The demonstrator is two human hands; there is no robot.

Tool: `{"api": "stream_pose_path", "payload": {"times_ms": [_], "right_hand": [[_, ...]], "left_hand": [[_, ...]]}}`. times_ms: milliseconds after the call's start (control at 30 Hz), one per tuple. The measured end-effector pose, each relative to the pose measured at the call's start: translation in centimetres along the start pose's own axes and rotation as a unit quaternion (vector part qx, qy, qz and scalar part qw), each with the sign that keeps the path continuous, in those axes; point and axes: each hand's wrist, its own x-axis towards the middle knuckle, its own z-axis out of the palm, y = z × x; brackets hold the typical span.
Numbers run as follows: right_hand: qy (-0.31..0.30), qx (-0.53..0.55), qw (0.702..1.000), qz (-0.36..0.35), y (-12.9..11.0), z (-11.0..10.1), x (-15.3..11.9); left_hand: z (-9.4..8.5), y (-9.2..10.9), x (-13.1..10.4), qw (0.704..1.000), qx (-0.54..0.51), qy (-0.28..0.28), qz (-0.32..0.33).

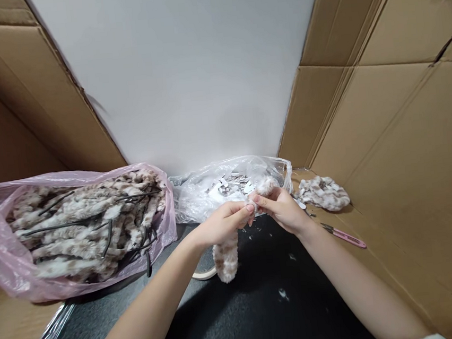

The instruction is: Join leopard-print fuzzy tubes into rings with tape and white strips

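Note:
Between my hands is a fluffy white-and-tan furry strip [227, 260]; one end hangs below my left hand, and another part shows above my right. My left hand [231, 219] pinches it between thumb and fingers. Closed on it too, my right hand [281, 209] meets the left thumb with its own. The exact spot where the fingertips meet is partly hidden. Behind my hands lies a clear plastic bag [196, 196] with white paper scraps [228, 188] in it. A pale ring [204, 274] shows partly beneath the strip.
At left, a pink plastic bag [2, 255] holds many furry strips [84, 231] with dark cords. To the right lie a furry bundle [324, 193] and a pink-handled cutter [346, 237]. Cardboard walls [406, 136] flank both sides. Small white bits dot the dark surface [263, 304].

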Motion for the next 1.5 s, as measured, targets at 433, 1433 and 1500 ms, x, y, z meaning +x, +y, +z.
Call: {"api": "stream_pose_path", "payload": {"times_ms": [433,1433,1500], "right_hand": [[-0.058,0.003,0.998,0.009,-0.3,0.1,-0.3],[0.064,-0.054,0.992,-0.09,-0.3,0.5,-0.7],[0.075,-0.055,0.991,-0.096,-0.3,0.5,-0.7]], "left_hand": [[-0.6,0.3,-0.3,0.996,0.083,-0.018,-0.005],[0.9,1.4,-0.9,0.993,0.11,0.038,-0.007],[0.9,1.6,-1.0,0.993,0.114,0.033,-0.008]]}}
